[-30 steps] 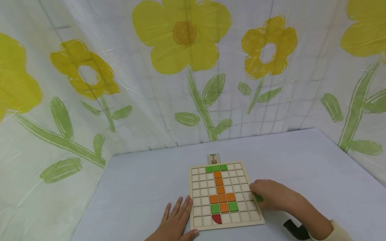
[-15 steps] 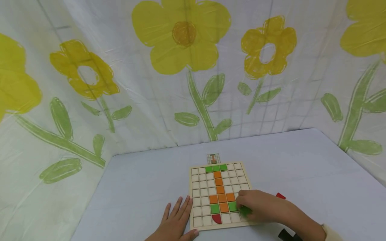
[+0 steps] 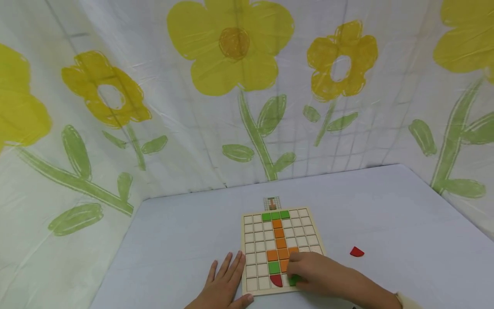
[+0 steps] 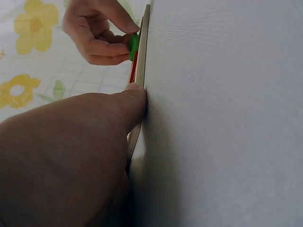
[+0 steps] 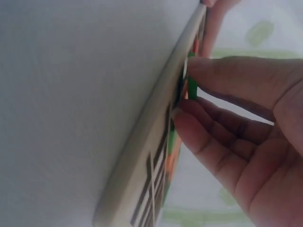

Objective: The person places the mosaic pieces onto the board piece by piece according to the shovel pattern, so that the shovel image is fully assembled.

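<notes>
A wooden grid board [image 3: 251,271] lies on the white table, with green squares, orange squares and a red quarter-circle piece [image 3: 276,280] set in its cells. My right hand [image 3: 322,274] pinches a green tile [image 3: 294,280] over the bottom row, just right of that red piece. In the right wrist view the thumb and fingers hold this green tile [image 5: 192,87] on edge, close against the board. Flat on the table, my left hand [image 3: 221,281] has its straight fingers along the board's left edge, the thumb at the lower left corner. My right hand hides the board's lower right cells.
Another red quarter-circle piece [image 3: 356,252] lies on the table right of the board. A small pattern card [image 3: 272,203] sits behind the board's far edge. A white curtain [image 3: 185,141] with yellow flowers hangs behind the table.
My right hand has carried the green tile leftward from beside the board's right edge to over its bottom row. The loose red piece has come into view. My left hand stays put.
</notes>
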Action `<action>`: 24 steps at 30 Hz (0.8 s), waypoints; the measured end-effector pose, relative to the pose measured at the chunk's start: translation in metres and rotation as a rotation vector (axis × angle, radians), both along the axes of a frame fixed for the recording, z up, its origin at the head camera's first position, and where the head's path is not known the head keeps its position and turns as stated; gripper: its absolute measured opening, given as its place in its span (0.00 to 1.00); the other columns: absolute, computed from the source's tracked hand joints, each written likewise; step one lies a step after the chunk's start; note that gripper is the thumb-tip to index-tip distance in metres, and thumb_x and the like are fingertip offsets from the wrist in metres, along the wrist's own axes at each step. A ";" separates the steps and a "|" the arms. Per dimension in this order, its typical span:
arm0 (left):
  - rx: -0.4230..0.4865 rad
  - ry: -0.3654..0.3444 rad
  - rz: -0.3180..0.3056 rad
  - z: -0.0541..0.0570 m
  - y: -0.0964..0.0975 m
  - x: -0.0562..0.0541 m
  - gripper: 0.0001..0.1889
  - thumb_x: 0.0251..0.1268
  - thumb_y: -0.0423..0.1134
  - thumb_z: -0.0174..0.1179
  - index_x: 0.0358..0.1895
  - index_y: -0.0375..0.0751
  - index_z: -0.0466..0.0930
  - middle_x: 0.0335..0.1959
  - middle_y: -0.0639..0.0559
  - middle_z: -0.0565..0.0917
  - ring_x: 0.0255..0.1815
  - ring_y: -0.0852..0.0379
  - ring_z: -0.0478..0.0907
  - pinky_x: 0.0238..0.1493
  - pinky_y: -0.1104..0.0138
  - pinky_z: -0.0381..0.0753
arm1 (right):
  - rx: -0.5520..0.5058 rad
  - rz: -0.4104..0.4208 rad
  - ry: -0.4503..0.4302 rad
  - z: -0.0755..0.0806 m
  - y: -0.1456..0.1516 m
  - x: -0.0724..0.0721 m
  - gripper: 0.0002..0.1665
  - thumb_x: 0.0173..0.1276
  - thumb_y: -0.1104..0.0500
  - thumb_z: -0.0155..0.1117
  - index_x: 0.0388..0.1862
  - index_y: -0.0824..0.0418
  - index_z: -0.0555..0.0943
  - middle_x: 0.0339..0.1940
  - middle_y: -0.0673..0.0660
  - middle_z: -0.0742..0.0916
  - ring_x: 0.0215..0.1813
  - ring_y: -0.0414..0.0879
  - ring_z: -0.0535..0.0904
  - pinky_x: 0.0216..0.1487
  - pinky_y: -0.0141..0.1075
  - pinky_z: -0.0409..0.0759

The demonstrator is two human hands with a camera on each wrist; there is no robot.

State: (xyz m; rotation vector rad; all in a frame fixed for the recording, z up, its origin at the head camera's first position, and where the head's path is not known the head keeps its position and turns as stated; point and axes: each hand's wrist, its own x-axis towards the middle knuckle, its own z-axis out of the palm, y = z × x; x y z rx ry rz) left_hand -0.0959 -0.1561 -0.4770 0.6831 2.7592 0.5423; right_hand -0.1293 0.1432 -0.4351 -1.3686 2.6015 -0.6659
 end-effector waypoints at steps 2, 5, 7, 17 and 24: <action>-0.002 0.000 0.001 0.000 0.000 0.000 0.49 0.70 0.71 0.44 0.80 0.36 0.48 0.81 0.42 0.51 0.80 0.37 0.43 0.69 0.33 0.37 | -0.003 -0.006 0.030 -0.002 -0.003 0.001 0.13 0.57 0.66 0.76 0.30 0.48 0.84 0.31 0.36 0.76 0.31 0.30 0.69 0.34 0.23 0.72; -0.001 0.000 0.001 -0.001 0.000 0.000 0.49 0.71 0.71 0.44 0.80 0.35 0.48 0.81 0.42 0.51 0.80 0.37 0.43 0.69 0.33 0.38 | -0.022 0.002 0.076 -0.005 -0.006 0.002 0.13 0.57 0.66 0.77 0.29 0.48 0.84 0.31 0.37 0.76 0.31 0.30 0.69 0.34 0.22 0.72; -0.002 -0.001 0.001 -0.002 0.000 0.000 0.49 0.70 0.71 0.44 0.80 0.35 0.48 0.81 0.43 0.51 0.80 0.37 0.43 0.69 0.33 0.38 | -0.032 0.011 0.085 -0.007 -0.007 0.002 0.13 0.57 0.66 0.77 0.30 0.48 0.85 0.32 0.37 0.76 0.31 0.30 0.70 0.34 0.21 0.71; 0.001 0.000 0.003 -0.001 -0.001 0.000 0.49 0.70 0.71 0.44 0.80 0.36 0.48 0.81 0.43 0.50 0.80 0.38 0.42 0.69 0.33 0.37 | -0.113 0.101 0.146 -0.010 -0.007 0.001 0.13 0.57 0.68 0.77 0.33 0.50 0.88 0.34 0.40 0.79 0.35 0.29 0.74 0.38 0.16 0.70; 0.001 0.011 -0.005 -0.002 -0.001 0.000 0.49 0.71 0.70 0.45 0.80 0.36 0.48 0.81 0.43 0.50 0.80 0.38 0.43 0.69 0.33 0.37 | -0.108 0.076 0.123 -0.011 -0.006 0.000 0.13 0.56 0.69 0.76 0.31 0.49 0.87 0.30 0.38 0.78 0.32 0.28 0.72 0.36 0.16 0.69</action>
